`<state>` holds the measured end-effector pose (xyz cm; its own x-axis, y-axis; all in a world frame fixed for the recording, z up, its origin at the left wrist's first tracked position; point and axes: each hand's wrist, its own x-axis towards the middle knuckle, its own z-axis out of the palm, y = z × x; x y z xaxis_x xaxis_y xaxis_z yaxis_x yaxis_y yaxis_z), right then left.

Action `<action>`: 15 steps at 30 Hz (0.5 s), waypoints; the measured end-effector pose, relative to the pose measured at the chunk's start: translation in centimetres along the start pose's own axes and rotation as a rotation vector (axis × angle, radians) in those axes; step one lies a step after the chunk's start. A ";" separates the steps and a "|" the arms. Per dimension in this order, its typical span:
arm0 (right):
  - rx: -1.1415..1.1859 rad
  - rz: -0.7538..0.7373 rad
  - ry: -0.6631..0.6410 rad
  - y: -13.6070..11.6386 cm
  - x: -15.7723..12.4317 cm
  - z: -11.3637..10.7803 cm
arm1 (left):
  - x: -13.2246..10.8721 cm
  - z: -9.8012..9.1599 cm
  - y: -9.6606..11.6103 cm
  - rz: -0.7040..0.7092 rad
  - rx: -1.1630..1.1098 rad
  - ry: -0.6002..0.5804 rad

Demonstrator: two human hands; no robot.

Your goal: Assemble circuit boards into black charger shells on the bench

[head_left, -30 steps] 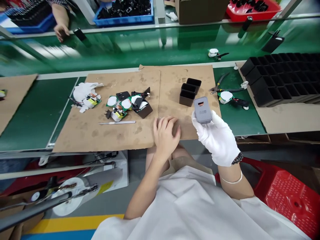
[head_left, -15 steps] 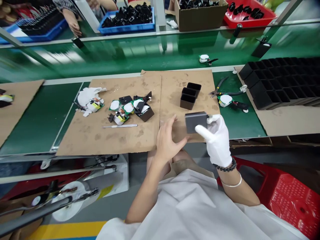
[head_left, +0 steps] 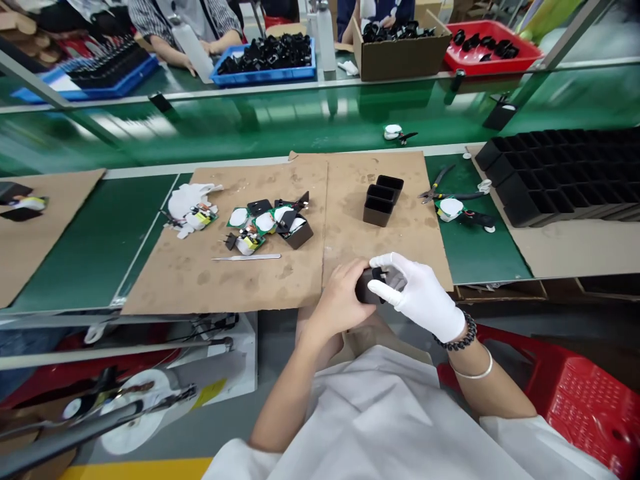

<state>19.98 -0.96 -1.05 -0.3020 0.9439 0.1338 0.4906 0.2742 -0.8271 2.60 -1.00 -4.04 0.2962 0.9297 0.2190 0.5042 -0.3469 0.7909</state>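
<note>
Black box (head_left: 367,288) is between our two hands, over the front edge of the brown cardboard (head_left: 280,287). Our bare left hand (head_left: 345,297) is wrapped around the box, with the fingers bent over its far side and the thumb on the near side. Our right hand (head_left: 423,300) has a white glove on. Its thumb and first finger curve around the right end of the box, with a gap between them. We cannot tell how hard they press, because the other fingers are blurry.

Past our hands, three black cups (head_left: 377,217) stand in a row on the cardboard, with their open tops up. Way over to the right, we see a big block of black cups (head_left: 525,210), packed side by side. To the left, a small dark box (head_left: 300,235) has something white in it, and it touches a pile of green and white parts (head_left: 247,241).

At the back, a blue tray (head_left: 265,78) is heaped with black bits. Next to it, a cardboard box (head_left: 405,61) has black bits too, and a red tray (head_left: 493,69) has a few more.
</note>
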 end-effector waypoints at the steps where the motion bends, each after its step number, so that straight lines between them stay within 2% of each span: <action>1: 0.018 0.028 -0.042 -0.2 0.0 -0.3 | -0.2 -0.4 0.2 -0.022 -0.012 -0.049; 4: 0.169 0.123 -0.233 -0.1 0.8 -2.1 | -1.3 -1.1 0.6 -0.156 -0.148 -0.185; 6: 0.194 0.137 -0.317 0.9 3.0 -5.0 | -2.3 -0.9 0.8 -0.275 -0.464 -0.247; 7: 0.123 0.106 -0.272 1.8 4.7 -7.0 | -2.9 -0.5 0.9 -0.323 -0.712 -0.264; 9: -0.199 0.042 -0.084 4.0 8.8 -11.4 | -4.0 0.6 1.0 -0.392 -1.274 -0.255; 10: -0.381 0.094 -0.072 5.2 10.9 -13.6 | -4.5 1.1 1.0 -0.426 -1.496 -0.225; 11: -0.549 0.180 -0.130 6.4 12.7 -15.4 | -5.0 1.6 1.1 -0.457 -1.638 -0.186; 13: -0.745 0.305 -0.280 8.1 15.5 -18.1 | -5.5 2.1 1.3 -0.510 -1.669 -0.101; 15: -0.802 0.349 -0.362 9.0 16.7 -19.0 | -5.7 2.0 1.4 -0.513 -1.519 -0.062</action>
<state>34.91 20.82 4.13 -0.2012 0.9189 -0.3393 0.9761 0.1590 -0.1482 3.29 -7.07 -5.33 0.4077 0.8842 -0.2280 -0.6674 0.4589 0.5865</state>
